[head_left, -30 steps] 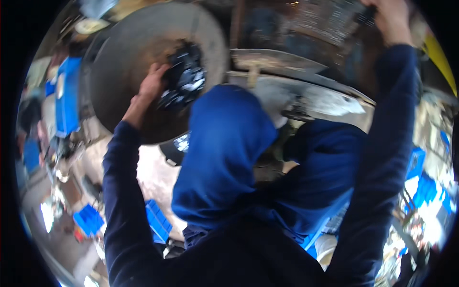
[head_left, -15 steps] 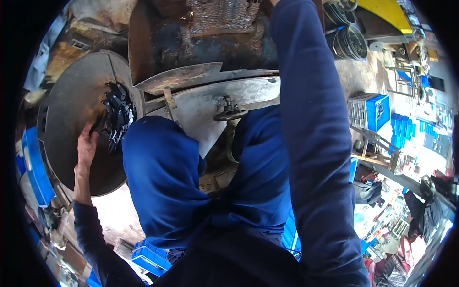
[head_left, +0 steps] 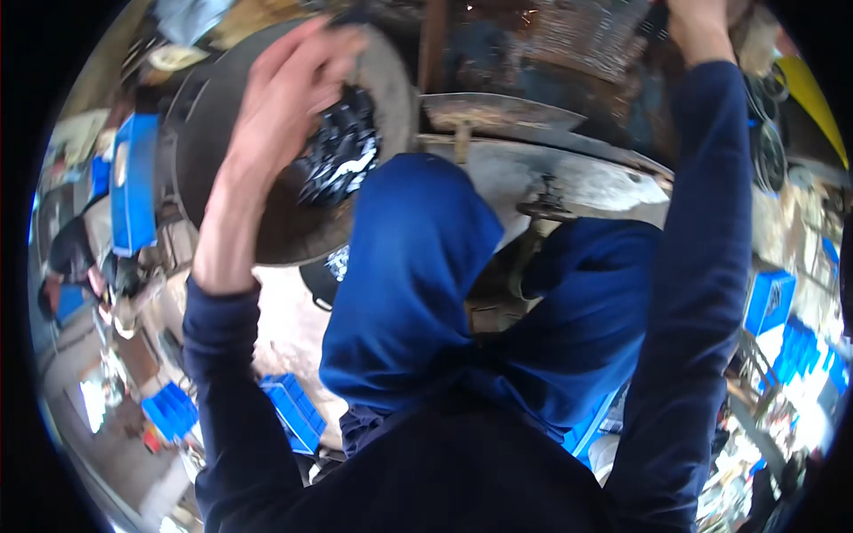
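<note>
My left hand (head_left: 298,84) is raised over the far part of a round, dark, worn tabletop (head_left: 209,169). Its fingers are closed and smeared by motion, and a dark, slim piece (head_left: 357,18) shows at the fingertips, apparently held. Below that hand lies a heap of shiny black pieces (head_left: 342,147) on the tabletop; their exact kind does not show. At the top edge my right hand (head_left: 702,31) reaches out beside a rusty, oily machine bed (head_left: 613,102). Its fingers are cut off by the picture's edge, so what they touch is hidden.
A curved metal plate (head_left: 498,111) edges the machine in front of my knees. Beneath it is a small handwheel (head_left: 546,211). Blue crates (head_left: 133,186) stand left of the tabletop and a blue bin (head_left: 769,302) at the right. Dark buckets (head_left: 766,155) are beyond my right arm.
My left hand has lifted from beside the black heap and moved up and away, a dark piece now at its fingertips. The whole view has swung left, bringing more of my right hand into sight.
</note>
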{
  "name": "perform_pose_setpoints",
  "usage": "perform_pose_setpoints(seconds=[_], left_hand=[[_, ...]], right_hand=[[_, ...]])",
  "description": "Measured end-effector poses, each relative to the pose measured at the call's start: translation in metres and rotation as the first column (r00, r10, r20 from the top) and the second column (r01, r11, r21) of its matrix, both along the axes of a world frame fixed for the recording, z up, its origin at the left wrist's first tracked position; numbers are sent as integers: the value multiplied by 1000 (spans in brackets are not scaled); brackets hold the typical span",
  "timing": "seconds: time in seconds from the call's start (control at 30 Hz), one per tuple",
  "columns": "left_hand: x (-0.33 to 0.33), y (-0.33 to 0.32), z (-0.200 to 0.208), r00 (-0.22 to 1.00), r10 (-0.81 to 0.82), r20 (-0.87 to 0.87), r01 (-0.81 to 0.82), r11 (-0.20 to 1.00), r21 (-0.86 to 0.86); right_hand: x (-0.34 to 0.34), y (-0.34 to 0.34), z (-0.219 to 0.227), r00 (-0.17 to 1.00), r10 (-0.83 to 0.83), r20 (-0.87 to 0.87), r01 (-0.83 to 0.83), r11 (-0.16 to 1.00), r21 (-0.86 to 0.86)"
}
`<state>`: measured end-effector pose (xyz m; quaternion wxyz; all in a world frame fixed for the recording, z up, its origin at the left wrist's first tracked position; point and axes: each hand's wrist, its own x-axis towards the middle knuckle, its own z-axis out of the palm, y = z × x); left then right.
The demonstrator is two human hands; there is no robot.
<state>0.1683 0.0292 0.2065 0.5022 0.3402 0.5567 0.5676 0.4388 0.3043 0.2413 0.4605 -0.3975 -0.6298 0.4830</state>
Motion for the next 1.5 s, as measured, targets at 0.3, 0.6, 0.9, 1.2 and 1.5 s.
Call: perform_pose_setpoints(seconds=[0.3, 0.6, 0.9, 1.2, 1.5], left_hand=[[135, 157, 41, 994, 57, 93, -93, 892, 443], [166, 188, 3, 968, 215, 132, -239, 948, 212], [153, 177, 13, 970, 245, 7, -243, 960, 141], [153, 195, 4, 941, 325, -90, -305, 934, 186], [154, 200, 2, 969, 244, 27, -245, 953, 178]], right_hand=[[-11, 36, -32, 997, 38, -71, -43, 997, -68], [-12, 16, -13, 998, 17, 56, -19, 999, 32], [-7, 30, -20, 996, 35, 84, -39, 998, 51], [-7, 36, -24, 992, -36, 121, 30, 998, 51], [1, 43, -29, 997, -12, 75, 9, 999, 43]])
